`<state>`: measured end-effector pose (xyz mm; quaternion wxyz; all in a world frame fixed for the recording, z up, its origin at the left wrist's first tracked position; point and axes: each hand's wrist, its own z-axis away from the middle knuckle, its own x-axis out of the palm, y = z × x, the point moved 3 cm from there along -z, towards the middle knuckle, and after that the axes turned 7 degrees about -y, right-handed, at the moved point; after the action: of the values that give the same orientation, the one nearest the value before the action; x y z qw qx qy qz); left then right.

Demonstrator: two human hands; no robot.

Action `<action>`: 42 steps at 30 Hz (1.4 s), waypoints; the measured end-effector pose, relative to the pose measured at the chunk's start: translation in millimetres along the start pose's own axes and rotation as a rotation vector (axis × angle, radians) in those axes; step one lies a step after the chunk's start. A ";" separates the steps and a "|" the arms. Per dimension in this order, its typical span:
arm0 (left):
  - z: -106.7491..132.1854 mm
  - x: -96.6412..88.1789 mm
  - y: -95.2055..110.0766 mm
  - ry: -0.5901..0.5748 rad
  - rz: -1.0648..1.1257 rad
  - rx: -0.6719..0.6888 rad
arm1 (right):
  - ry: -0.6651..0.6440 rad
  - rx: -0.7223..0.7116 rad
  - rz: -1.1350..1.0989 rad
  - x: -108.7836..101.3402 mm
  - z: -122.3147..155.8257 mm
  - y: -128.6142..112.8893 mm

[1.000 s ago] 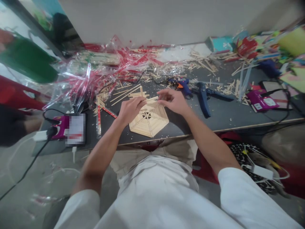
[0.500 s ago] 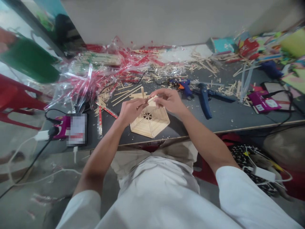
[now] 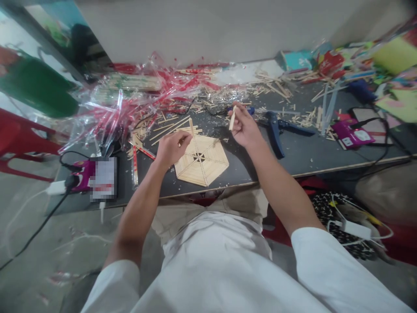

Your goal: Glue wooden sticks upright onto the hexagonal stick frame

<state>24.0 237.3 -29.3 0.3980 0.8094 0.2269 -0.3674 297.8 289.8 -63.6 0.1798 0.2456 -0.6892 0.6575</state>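
Note:
A flat hexagonal panel (image 3: 213, 167) of pale wooden sticks, with a small star-shaped opening at its centre, lies near the table's front edge. At its far left corner a short stick piece (image 3: 191, 125) stands upright. Just left of that piece is my left hand (image 3: 171, 148), its fingertips pinched together; what they hold, if anything, is hidden. My right hand (image 3: 245, 128) is raised beyond the panel's far right side, closed on a short wooden stick piece (image 3: 232, 119) between thumb and fingers. Loose sticks (image 3: 167, 129) lie behind the panel.
Blue cutters (image 3: 275, 134) lie right of my right hand; a blue glue gun (image 3: 250, 110) is partly hidden behind it. Plastic wrappers (image 3: 120, 104) and stick scraps cover the back. A phone (image 3: 104, 178) and purple power strip (image 3: 81, 176) sit left, another purple strip (image 3: 353, 132) right.
My hands have moved apart. The right hand has lifted away rightward with the stick piece; the left has drawn back slightly left, uncovering the panel's far edge.

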 end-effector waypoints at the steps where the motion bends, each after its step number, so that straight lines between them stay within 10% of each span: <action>1: 0.0 0.0 -0.4 -0.005 0.002 -0.009 | 0.016 0.017 -0.019 1.0 0.4 1.4; 30: -0.6 -0.5 1.9 -0.047 0.023 0.047 | 0.027 0.013 0.006 -7.4 -6.2 7.7; 42: 0.1 -1.8 2.9 -0.057 0.086 -0.010 | -0.082 -0.130 0.367 -18.5 -11.0 3.6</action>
<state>24.8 235.4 -26.5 0.4238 0.8057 0.1822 -0.3716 310.0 302.6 -76.3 0.0440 0.1303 -0.7704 0.6226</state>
